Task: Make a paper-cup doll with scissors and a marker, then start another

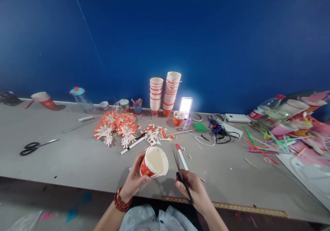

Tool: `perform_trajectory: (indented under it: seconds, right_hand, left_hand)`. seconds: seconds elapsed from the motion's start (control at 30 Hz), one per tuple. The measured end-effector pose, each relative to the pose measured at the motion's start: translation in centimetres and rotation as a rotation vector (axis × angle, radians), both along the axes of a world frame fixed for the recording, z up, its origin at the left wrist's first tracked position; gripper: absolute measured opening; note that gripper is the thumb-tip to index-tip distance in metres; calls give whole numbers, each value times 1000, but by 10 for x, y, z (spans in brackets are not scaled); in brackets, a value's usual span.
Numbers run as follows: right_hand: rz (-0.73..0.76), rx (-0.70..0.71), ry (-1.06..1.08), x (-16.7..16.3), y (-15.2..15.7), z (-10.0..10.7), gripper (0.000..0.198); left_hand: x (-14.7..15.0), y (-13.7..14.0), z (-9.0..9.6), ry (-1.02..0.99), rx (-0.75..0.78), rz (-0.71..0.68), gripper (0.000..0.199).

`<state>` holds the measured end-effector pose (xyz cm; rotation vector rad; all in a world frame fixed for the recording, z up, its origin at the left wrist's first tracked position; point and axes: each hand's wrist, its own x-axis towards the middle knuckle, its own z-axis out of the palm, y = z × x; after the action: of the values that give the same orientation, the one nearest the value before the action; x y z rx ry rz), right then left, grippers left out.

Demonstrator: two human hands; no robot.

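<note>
My left hand [136, 176] is wrapped round a red and white paper cup [154, 161], its open mouth tilted up towards me and its rim cut unevenly. In my right hand [192, 186] is a pair of black-handled scissors [177, 159], blades pointing away from me and slightly apart, just right of the cup. Beyond the scissors lies a white marker with a red cap [182, 156]. Small paper scraps [155, 135] are heaped behind the cup, beside several orange and white paper cut-outs [127, 135].
Two tall stacks of paper cups [156, 97] stand against the blue partition [165, 35]. A second pair of scissors [36, 147] lies far left. On the right are a blue glue gun with black cord [219, 129], coloured sticks [260, 150] and a pile of cups and bottles.
</note>
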<state>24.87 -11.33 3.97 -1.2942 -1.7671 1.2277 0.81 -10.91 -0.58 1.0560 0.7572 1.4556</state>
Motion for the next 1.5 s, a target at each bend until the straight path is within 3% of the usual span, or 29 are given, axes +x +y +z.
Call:
perform_trajectory:
  seconds: [0.13, 0.27, 0.53, 0.73, 1.13, 1.33, 1.5]
  right_hand:
    - [37, -14, -185, 9, -2, 5, 50]
    - [64, 6, -236, 5, -2, 14, 49]
    - [90, -21, -213, 1, -2, 21, 52]
    - [176, -116, -37, 8, -2, 19, 60]
    - [222, -168, -21, 10, -2, 21, 58]
    - [225, -143, -23, 10, -1, 24, 57]
    - [170, -99, -60, 7, -4, 25, 55]
  left_hand:
    - [0, -1, 10, 21, 55, -57, 70]
    - [3, -3, 18, 59, 98, -110, 71]
    - [-2, -5, 17, 141, 112, -140, 72]
    - [-7, -5, 12, 135, 109, -223, 75]
    - [-12, -4, 18, 177, 104, -275, 75]
    - [-15, -4, 23, 191, 100, -363, 72]
    - [-12, -6, 21, 142, 54, -351, 74]
